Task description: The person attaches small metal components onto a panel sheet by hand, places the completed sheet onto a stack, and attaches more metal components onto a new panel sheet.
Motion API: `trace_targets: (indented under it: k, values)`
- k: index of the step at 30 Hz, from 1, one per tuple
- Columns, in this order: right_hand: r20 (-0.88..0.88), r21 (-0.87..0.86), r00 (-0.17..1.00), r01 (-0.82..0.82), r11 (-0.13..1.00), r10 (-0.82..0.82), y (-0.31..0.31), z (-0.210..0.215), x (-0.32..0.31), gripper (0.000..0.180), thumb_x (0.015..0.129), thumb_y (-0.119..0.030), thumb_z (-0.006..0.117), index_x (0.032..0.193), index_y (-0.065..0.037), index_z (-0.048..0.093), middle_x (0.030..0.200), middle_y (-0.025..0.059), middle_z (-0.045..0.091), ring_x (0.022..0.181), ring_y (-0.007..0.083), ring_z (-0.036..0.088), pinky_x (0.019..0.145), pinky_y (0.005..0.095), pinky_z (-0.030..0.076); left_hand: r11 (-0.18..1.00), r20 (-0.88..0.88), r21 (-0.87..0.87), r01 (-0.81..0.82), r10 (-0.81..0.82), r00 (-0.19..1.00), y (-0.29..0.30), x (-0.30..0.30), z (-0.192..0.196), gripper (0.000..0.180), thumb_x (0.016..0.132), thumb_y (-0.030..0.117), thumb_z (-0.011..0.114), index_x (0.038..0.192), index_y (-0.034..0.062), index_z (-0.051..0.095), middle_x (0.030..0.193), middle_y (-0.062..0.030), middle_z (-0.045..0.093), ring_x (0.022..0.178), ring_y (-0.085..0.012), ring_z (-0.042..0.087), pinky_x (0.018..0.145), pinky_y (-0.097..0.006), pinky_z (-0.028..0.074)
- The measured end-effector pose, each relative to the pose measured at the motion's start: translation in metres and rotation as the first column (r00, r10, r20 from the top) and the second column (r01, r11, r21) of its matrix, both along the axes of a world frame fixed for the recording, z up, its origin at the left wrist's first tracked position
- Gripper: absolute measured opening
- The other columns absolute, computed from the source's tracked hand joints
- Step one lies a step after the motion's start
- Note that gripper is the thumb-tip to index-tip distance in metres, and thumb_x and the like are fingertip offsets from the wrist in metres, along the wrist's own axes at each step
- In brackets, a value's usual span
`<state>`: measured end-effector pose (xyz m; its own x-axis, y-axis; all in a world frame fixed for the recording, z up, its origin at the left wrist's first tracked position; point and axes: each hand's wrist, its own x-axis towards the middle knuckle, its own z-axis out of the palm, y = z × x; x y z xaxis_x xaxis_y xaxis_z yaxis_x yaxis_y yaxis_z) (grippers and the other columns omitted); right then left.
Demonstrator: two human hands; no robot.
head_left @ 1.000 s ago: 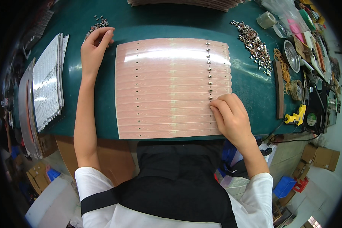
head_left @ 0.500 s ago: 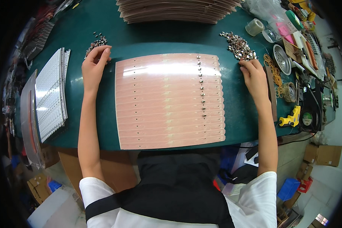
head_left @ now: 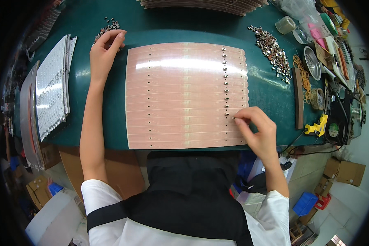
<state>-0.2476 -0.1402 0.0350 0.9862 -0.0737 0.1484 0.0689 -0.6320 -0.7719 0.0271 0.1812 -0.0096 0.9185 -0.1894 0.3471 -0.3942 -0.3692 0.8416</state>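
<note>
A pinkish flat panel (head_left: 172,96), scored into long strips, lies on the green table. Along its right side runs a column of small shiny metal parts standing on several strips; small holes dot both sides. My right hand (head_left: 258,129) is over the panel's lower right edge, thumb and forefinger pinched on a tiny dark metal part (head_left: 234,118), beside the column's lowest piece. At the left, my left hand (head_left: 104,51) rests by a pile of small metal parts (head_left: 110,28), its fingers closed; whatever they hold is hidden.
A larger heap of metal parts (head_left: 272,53) lies at the far right. Stacked panels (head_left: 205,5) stand at the back, perforated white sheets (head_left: 53,90) at the left. At the right are a dark bar (head_left: 298,98), rubber bands (head_left: 303,78), a metal bowl (head_left: 312,63) and a yellow glue gun (head_left: 316,126).
My right hand has moved from the right heap down and left to the panel's right column, with a tiny metal part at its fingertips. My left hand stays by its pile.
</note>
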Motion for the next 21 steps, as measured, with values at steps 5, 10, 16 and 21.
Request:
trace_targets:
  k: [5,10,16,21]
  values:
    - [0.021,-0.024,1.000,-0.016,1.000,0.017,0.008,-0.012,-0.003,0.012,0.080,0.001,0.071,0.091,-0.001,0.069,0.090,0.0063,0.059,0.078,0.0160,0.058,0.065,0.0269,0.046,1.000,-0.001,-0.006,0.000,0.000,1.000,-0.003,-0.001,0.001,0.023,0.093,0.025,0.066,0.105,0.0062,0.072,0.092,-0.0012,0.070,0.079,-0.0092,0.065,0.069,-0.022,0.049]
    - [0.046,-0.029,0.999,-0.011,1.000,0.012,0.009,-0.016,-0.003,0.011,0.079,0.001,0.071,0.090,-0.001,0.069,0.090,0.0066,0.059,0.078,0.0165,0.058,0.066,0.0269,0.046,1.000,0.002,0.001,-0.014,0.014,1.000,-0.001,-0.001,-0.001,0.023,0.093,0.025,0.066,0.104,0.0063,0.072,0.090,-0.0001,0.070,0.078,-0.0086,0.065,0.069,-0.022,0.049]
    - [0.063,-0.046,0.997,-0.038,0.998,0.041,0.008,-0.018,-0.004,0.013,0.079,0.001,0.073,0.090,-0.002,0.068,0.089,0.0080,0.058,0.082,0.0212,0.060,0.068,0.0306,0.051,1.000,0.019,-0.001,-0.002,0.002,1.000,-0.002,-0.001,-0.001,0.024,0.093,0.026,0.066,0.104,0.0058,0.072,0.088,0.0002,0.069,0.077,-0.0082,0.064,0.069,-0.021,0.049]
    - [0.096,-0.092,0.995,-0.029,0.995,0.038,0.009,-0.019,-0.004,0.014,0.077,0.002,0.072,0.089,-0.002,0.067,0.088,0.0086,0.058,0.082,0.0245,0.060,0.071,0.0330,0.049,1.000,0.007,-0.010,0.001,-0.001,1.000,-0.003,-0.001,-0.002,0.023,0.093,0.025,0.067,0.105,0.0055,0.072,0.088,0.0005,0.069,0.078,-0.0080,0.064,0.070,-0.021,0.049]
